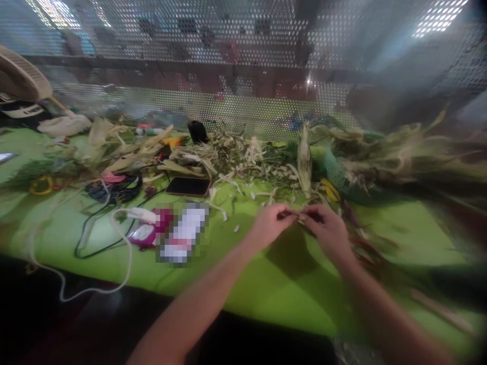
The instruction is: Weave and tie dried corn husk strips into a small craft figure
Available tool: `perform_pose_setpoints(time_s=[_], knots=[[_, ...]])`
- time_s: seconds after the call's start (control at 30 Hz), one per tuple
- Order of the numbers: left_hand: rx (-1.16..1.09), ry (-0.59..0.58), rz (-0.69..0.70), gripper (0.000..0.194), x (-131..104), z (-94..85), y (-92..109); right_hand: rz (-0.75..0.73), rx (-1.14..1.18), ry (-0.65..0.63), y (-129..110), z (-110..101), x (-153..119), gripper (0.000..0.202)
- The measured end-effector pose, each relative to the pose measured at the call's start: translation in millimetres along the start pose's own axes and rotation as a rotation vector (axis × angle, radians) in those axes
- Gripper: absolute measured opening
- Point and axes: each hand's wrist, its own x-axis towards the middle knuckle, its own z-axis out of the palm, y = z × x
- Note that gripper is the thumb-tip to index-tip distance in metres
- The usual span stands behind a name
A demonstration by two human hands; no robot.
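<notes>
My left hand [272,227] and my right hand [327,232] meet above the green table [249,276], fingertips pinched together. Between them is a tiny pale bit, too small and blurred to name. Just beyond the fingers, a dry corn husk bundle [305,161] points upward. To its left spreads a heap of husk scraps and cut stalks [243,152]. A yellow object [329,189] lies past my right hand, near a blue-green basket [335,167] piled with long husks [399,152].
Left of my forearm lie a pixelated phone-like item [184,234], a magenta device [142,234] with a white plug, and a looping white cable [127,253]. Behind are a dark phone [187,186] and a black cloth-like item [114,190]. A perforated metal screen [243,109] stands at the back.
</notes>
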Motion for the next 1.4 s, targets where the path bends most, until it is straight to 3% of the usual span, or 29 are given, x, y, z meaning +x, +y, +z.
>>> perform_pose_setpoints(time_s=[0.27, 0.53, 0.63, 0.7, 0.77, 0.83, 0.9, 1.0, 1.13, 1.27, 1.4], knots=[[-0.044, 0.044, -0.018, 0.014, 2, 3.4, -9, 0.003, -0.036, -0.012, 0, -2, -6, 0.026], [0.164, -0.014, 0.096, 0.013, -6, 7.0, -2, -0.078, -0.177, 0.026, -6, -2, -2, 0.023], [0.225, -0.002, 0.074, 0.011, -6, 4.2, -1, -0.072, -0.18, 0.023, -5, -4, -2, 0.022], [0.269, -0.06, 0.02, 0.012, -7, 2.5, -2, -0.055, -0.174, 0.06, -2, -8, -1, 0.022], [0.364, -0.194, 0.001, 0.013, -8, 2.6, -3, -0.026, -0.138, 0.126, 2, -13, 1, 0.021], [0.483, -0.335, 0.049, 0.013, -9, 4.5, -4, 0.01, -0.073, 0.191, 4, -20, 3, 0.021], [0.603, -0.389, 0.134, 0.012, -10, 6.3, -4, 0.038, -0.014, 0.239, 2, -24, 4, 0.021], [0.702, -0.317, 0.236, 0.017, -6, 3.8, -5, 0.064, 0.025, 0.264, -5, -27, 3, 0.023], [0.709, -0.081, 0.285, 0.024, 4, -11.9, -8, 0.084, 0.018, 0.26, -13, -25, -1, 0.025], [0.67, 0.129, 0.209, 0.037, 16, -31.3, -9, 0.066, 0.041, 0.196, -11, -22, -2, 0.017], [0.668, 0.255, 0.134, 0.032, 34, -44.9, -9, 0.029, 0.012, 0.134, -11, -20, -4, 0.018]])
